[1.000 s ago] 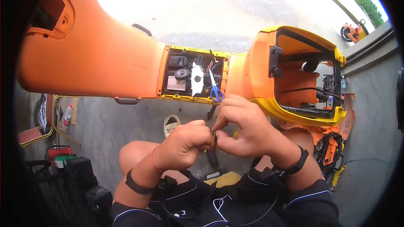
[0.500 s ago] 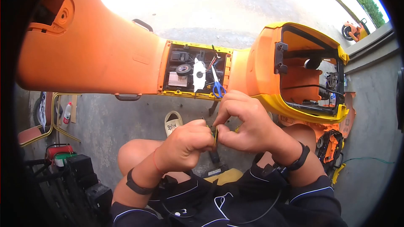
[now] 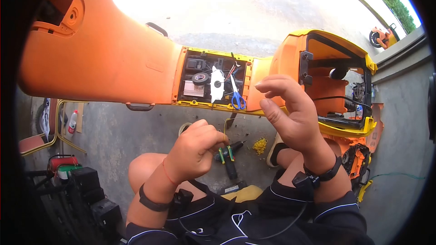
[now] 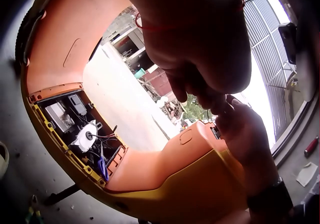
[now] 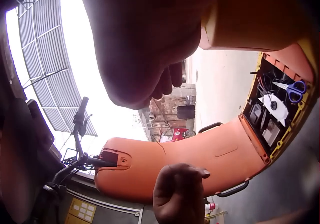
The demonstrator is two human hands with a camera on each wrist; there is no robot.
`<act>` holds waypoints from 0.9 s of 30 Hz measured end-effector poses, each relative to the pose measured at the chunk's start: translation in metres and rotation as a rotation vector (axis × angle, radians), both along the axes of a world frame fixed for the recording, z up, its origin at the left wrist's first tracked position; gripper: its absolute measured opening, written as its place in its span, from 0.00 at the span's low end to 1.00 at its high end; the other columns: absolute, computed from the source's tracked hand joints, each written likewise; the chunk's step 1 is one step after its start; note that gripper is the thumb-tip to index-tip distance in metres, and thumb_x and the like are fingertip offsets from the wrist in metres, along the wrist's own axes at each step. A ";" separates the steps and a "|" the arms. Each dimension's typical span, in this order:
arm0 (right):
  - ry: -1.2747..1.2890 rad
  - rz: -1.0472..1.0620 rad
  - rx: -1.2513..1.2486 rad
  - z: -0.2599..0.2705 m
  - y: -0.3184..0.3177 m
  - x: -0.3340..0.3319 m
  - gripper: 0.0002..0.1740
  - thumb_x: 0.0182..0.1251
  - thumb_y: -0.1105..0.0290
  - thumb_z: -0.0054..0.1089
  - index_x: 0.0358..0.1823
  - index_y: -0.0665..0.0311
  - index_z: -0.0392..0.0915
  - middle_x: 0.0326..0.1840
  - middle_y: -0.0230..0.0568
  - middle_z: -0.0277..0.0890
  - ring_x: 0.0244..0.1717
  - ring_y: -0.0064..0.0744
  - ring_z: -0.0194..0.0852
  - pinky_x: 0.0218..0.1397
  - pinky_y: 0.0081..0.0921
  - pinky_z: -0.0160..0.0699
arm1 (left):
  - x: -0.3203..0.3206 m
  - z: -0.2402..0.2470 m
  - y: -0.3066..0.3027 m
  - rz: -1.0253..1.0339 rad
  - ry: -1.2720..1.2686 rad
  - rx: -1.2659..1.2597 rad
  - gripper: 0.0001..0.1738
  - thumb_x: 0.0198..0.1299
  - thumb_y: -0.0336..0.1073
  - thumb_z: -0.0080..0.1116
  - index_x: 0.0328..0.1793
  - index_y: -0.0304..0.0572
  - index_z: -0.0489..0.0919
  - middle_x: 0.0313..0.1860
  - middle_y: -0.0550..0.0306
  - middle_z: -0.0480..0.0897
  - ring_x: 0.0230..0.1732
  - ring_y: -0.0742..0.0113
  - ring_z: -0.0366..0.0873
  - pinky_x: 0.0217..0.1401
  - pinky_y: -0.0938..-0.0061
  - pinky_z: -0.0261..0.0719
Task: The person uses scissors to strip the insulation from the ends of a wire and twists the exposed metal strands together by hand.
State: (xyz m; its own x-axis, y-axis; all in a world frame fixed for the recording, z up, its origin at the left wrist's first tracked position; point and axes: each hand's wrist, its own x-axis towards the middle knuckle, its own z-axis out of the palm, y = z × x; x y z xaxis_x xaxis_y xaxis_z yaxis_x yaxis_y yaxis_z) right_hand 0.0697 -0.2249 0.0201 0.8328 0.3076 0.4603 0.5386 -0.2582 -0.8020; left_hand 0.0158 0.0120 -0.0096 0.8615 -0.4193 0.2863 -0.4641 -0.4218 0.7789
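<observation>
My left hand [image 3: 195,152] pinches a thin yellow wire [image 3: 225,128] between thumb and fingertips, and the wire's bent end sticks up above them. My right hand [image 3: 290,113] is raised apart from it, fingers loosely bent and holding nothing, in front of the orange body's right part. Just past my left fingertips, a pair of green-and-yellow-handled pliers [image 3: 231,153] lies low by the floor over a dark tool [image 3: 230,169]. In the left wrist view, my right hand [image 4: 245,134] overlaps the left fingertips.
An orange vehicle body [image 3: 113,63] spans the far side. Its opened compartment holds blue-handled scissors [image 3: 238,100], a black tape roll [image 3: 200,79], loose wires and a white sheet [image 3: 216,91]. Yellow scraps [image 3: 260,145] lie on the floor between my legs; black boxes [image 3: 88,186] stand at left.
My right hand has let go of the yellow wire and moved up and right, its fingers spreading. The left hand keeps the wire; the pliers and yellow scraps have come into view.
</observation>
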 end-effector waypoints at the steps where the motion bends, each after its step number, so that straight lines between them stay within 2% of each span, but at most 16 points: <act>1: 0.197 0.003 0.054 -0.002 -0.003 -0.003 0.07 0.71 0.75 0.66 0.47 0.68 0.83 0.45 0.38 0.83 0.47 0.31 0.82 0.51 0.29 0.79 | 0.000 0.001 0.000 0.002 0.000 0.002 0.17 0.41 0.14 0.54 0.35 0.40 0.83 0.26 0.55 0.77 0.31 0.54 0.71 0.38 0.65 0.73; 2: 0.395 0.006 0.108 -0.003 -0.006 -0.004 0.08 0.73 0.72 0.66 0.48 0.68 0.83 0.44 0.37 0.83 0.44 0.28 0.82 0.50 0.27 0.80 | 0.000 0.002 0.001 -0.004 -0.005 0.017 0.16 0.45 0.14 0.56 0.38 0.40 0.83 0.28 0.54 0.78 0.32 0.52 0.72 0.39 0.64 0.73; 3: 0.508 0.095 -0.033 0.004 -0.010 -0.002 0.11 0.76 0.66 0.65 0.50 0.67 0.84 0.43 0.36 0.84 0.41 0.24 0.81 0.47 0.25 0.80 | 0.000 0.002 0.001 -0.012 -0.009 0.032 0.15 0.49 0.15 0.59 0.40 0.39 0.84 0.29 0.53 0.79 0.33 0.51 0.72 0.40 0.63 0.74; 4: 0.508 0.097 -0.033 0.003 -0.009 -0.002 0.11 0.76 0.66 0.65 0.50 0.67 0.84 0.43 0.36 0.84 0.41 0.24 0.81 0.47 0.25 0.80 | 0.000 0.002 0.000 -0.010 -0.009 0.032 0.15 0.49 0.15 0.59 0.40 0.39 0.84 0.29 0.53 0.79 0.33 0.51 0.72 0.40 0.63 0.74; 6: 0.690 0.311 -0.106 -0.004 -0.007 -0.003 0.14 0.76 0.66 0.66 0.55 0.66 0.84 0.45 0.34 0.85 0.46 0.24 0.80 0.51 0.25 0.79 | 0.000 0.001 -0.002 0.008 -0.053 0.042 0.13 0.52 0.17 0.60 0.41 0.40 0.84 0.30 0.54 0.79 0.33 0.51 0.73 0.40 0.63 0.74; 8: 0.631 0.322 -0.097 -0.013 0.001 -0.005 0.16 0.75 0.64 0.68 0.58 0.65 0.84 0.48 0.35 0.84 0.47 0.24 0.80 0.52 0.25 0.79 | 0.001 0.001 -0.002 0.003 -0.051 0.048 0.12 0.53 0.18 0.61 0.42 0.40 0.84 0.31 0.54 0.79 0.33 0.51 0.73 0.41 0.63 0.74; 10: 0.634 0.372 0.093 -0.021 0.008 -0.006 0.17 0.75 0.65 0.68 0.59 0.64 0.84 0.50 0.36 0.83 0.49 0.24 0.80 0.53 0.26 0.79 | 0.002 0.000 -0.003 -0.002 -0.050 0.054 0.11 0.55 0.19 0.62 0.42 0.41 0.84 0.31 0.54 0.79 0.34 0.51 0.73 0.42 0.63 0.74; 12: 0.643 0.404 0.102 -0.020 0.011 -0.005 0.17 0.74 0.66 0.68 0.60 0.64 0.83 0.52 0.35 0.82 0.51 0.23 0.79 0.55 0.25 0.78 | 0.003 -0.001 -0.005 -0.017 -0.036 0.044 0.10 0.56 0.21 0.62 0.43 0.41 0.84 0.31 0.54 0.80 0.34 0.51 0.74 0.42 0.63 0.74; 15: 0.784 0.390 0.184 -0.021 0.014 -0.006 0.15 0.75 0.67 0.68 0.58 0.65 0.83 0.51 0.34 0.82 0.52 0.23 0.79 0.55 0.24 0.78 | 0.005 -0.001 -0.010 -0.052 -0.024 -0.012 0.10 0.55 0.20 0.62 0.42 0.40 0.84 0.32 0.53 0.80 0.34 0.52 0.74 0.42 0.62 0.74; 17: 0.827 0.394 0.383 -0.028 0.016 -0.005 0.13 0.77 0.68 0.65 0.54 0.69 0.82 0.42 0.34 0.84 0.41 0.21 0.81 0.47 0.24 0.80 | 0.005 0.000 -0.010 -0.058 -0.011 -0.001 0.10 0.55 0.20 0.62 0.42 0.40 0.84 0.32 0.53 0.81 0.34 0.52 0.74 0.42 0.63 0.74; 19: 0.863 0.407 0.416 -0.030 0.015 -0.002 0.11 0.77 0.69 0.65 0.52 0.69 0.83 0.42 0.34 0.83 0.41 0.21 0.80 0.47 0.24 0.80 | 0.005 0.000 -0.010 -0.065 0.004 0.010 0.09 0.55 0.20 0.61 0.41 0.40 0.84 0.32 0.53 0.81 0.34 0.52 0.74 0.42 0.63 0.74; 21: 0.900 0.422 0.448 -0.031 0.013 -0.001 0.10 0.76 0.70 0.65 0.50 0.70 0.83 0.42 0.34 0.83 0.42 0.22 0.80 0.48 0.24 0.80 | 0.004 0.000 -0.010 -0.050 0.008 0.004 0.11 0.50 0.17 0.57 0.37 0.39 0.83 0.30 0.56 0.80 0.33 0.53 0.72 0.41 0.64 0.73; 24: 0.811 0.462 0.503 -0.028 0.011 0.001 0.07 0.75 0.72 0.67 0.46 0.70 0.84 0.43 0.36 0.83 0.44 0.22 0.80 0.49 0.24 0.80 | 0.006 0.003 -0.006 -0.067 0.035 -0.013 0.14 0.45 0.16 0.56 0.35 0.40 0.84 0.28 0.56 0.79 0.32 0.53 0.72 0.41 0.64 0.73; 27: 0.979 0.422 0.489 -0.018 0.006 -0.002 0.05 0.71 0.74 0.70 0.42 0.70 0.86 0.45 0.38 0.85 0.46 0.25 0.80 0.52 0.25 0.78 | 0.007 0.004 -0.005 -0.075 0.025 -0.013 0.17 0.41 0.14 0.54 0.35 0.41 0.84 0.26 0.57 0.79 0.31 0.53 0.71 0.40 0.64 0.72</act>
